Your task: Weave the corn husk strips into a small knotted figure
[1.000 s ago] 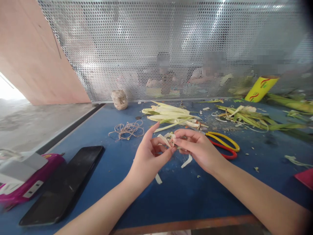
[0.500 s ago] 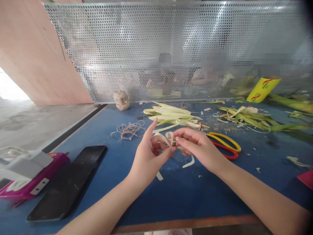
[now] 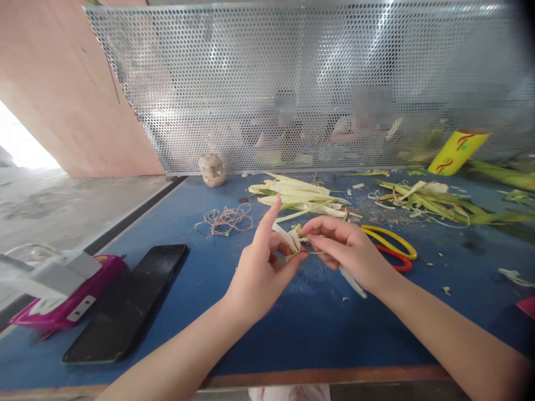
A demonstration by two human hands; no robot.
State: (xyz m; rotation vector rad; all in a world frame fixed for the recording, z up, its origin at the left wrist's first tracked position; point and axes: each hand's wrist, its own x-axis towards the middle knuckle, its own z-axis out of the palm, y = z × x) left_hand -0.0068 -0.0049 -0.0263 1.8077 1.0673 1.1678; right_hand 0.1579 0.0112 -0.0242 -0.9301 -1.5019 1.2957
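Observation:
My left hand (image 3: 259, 267) holds a small bundle of pale corn husk (image 3: 288, 236) between thumb and curled fingers, its index finger pointing up. From the other side my right hand (image 3: 351, 248) pinches at the bundle's small greenish tip. A thin strand runs between the two hands near the left thumb. Below the right hand shows a white husk strip (image 3: 353, 283); whether it hangs from the fingers or lies on the table I cannot tell. Scissors (image 3: 393, 245) with yellow and red handles lie just beyond the right wrist. Behind the hands rests a pile of husks (image 3: 298, 192).
On the blue table (image 3: 292, 340) lie a tangle of twine (image 3: 225, 220), a black phone (image 3: 129, 303) and a magenta power strip (image 3: 79, 301). A wrapped roll (image 3: 212, 170), green husks (image 3: 438, 203) and a yellow tube (image 3: 457, 153) stand or lie before the perforated metal screen (image 3: 251, 83).
The husk bundle has turned in my fingers: its rounded petal no longer faces me, and greenish bits show. The white strip below my right hand looks longer and lies farther right. The view has shifted slightly.

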